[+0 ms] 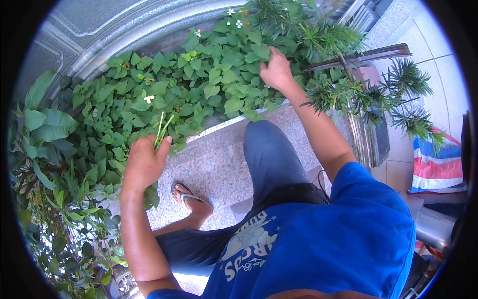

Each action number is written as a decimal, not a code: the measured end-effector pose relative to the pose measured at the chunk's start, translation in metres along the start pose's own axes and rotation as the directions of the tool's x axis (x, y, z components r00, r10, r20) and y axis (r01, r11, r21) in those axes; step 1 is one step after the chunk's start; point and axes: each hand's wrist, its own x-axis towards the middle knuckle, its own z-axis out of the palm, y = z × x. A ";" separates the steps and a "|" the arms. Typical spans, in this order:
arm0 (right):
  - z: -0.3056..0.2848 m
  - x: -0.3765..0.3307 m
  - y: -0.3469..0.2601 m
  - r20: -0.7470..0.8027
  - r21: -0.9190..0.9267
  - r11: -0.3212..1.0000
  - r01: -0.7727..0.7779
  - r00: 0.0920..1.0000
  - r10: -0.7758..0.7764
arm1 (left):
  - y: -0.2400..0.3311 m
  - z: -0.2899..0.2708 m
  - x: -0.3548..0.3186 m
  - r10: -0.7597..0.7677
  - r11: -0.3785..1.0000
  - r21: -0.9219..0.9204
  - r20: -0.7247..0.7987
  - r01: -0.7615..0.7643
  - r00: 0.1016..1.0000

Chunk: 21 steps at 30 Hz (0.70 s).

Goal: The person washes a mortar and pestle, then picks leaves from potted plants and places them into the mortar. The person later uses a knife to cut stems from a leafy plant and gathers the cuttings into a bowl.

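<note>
A bed of heart-shaped green leaves (199,79), dotted with small white flowers (148,99), spreads in front of me. Over its near left side, my left hand (145,160) is closed around a few cut green stems (161,128), whose bare ends stick up past the thumb. Some leaves (151,196) hang below that hand, probably from the same bunch. My right hand (277,71) reaches into the foliage at the bed's right part. Its fingers curl inward among the leaves, and whatever lies between them is hidden.
A stone ledge (219,127) edges the bed in front of my knee. To the right, a narrow-leaved shrub (366,97) and a wooden board (368,56) stand close to my right forearm. Leafy plants (55,124) crowd the left, and a striped bag (435,164) lies far right.
</note>
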 end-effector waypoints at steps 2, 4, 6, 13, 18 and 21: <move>-0.014 -0.012 0.006 -0.071 0.034 0.999 0.025 0.997 -0.023 | 0.001 0.001 0.001 -0.016 1.000 -0.002 0.043 0.017 0.999; -0.033 -0.028 0.007 -0.123 0.098 0.992 0.077 0.990 -0.064 | 0.010 -0.004 0.003 -0.060 0.998 -0.001 0.096 0.060 0.994; -0.050 -0.049 0.007 -0.247 0.083 0.991 0.108 0.965 -0.085 | 0.013 -0.005 0.001 -0.052 0.999 0.010 0.092 0.051 0.994; -0.069 -0.120 0.015 -0.099 0.035 0.989 0.145 0.985 -0.141 | 0.015 0.001 0.000 -0.071 0.997 0.002 0.153 0.072 0.986; -0.046 -0.122 0.018 0.129 0.051 0.987 -0.151 0.981 0.143 | 0.030 0.002 0.005 -0.046 0.999 -0.010 0.184 0.048 0.982; -0.042 -0.125 -0.002 0.137 0.016 0.998 0.056 0.989 -0.057 | 0.036 0.008 0.004 -0.030 0.999 -0.011 0.211 0.033 0.977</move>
